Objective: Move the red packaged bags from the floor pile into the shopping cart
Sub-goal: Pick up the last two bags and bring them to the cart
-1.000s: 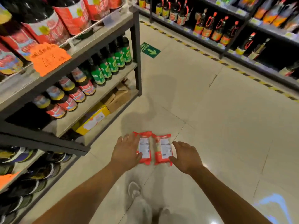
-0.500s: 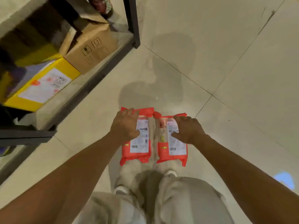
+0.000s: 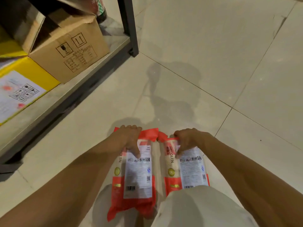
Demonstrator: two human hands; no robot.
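Two red packaged bags with white labels lie side by side on the tiled floor right in front of me. My left hand [image 3: 129, 139] is clamped over the far end of the left red bag [image 3: 136, 177], fingers curled over its top edge and thumb on the label. My right hand [image 3: 188, 140] grips the far end of the right red bag [image 3: 190, 171] the same way. A pale trouser leg [image 3: 196, 208] hides the right bag's near end. No shopping cart is in view.
A dark metal shelf unit stands to the left, its post [image 3: 129, 27] meeting the floor ahead. On its bottom shelf sit a brown cardboard box [image 3: 68, 53] and a yellow box [image 3: 21, 86]. Bare tiled floor [image 3: 213, 63] stretches ahead and to the right.
I have bent down much closer to the floor. Both hands went from hovering beside the bags to closing on their far ends, and the bags now fill more of the view.
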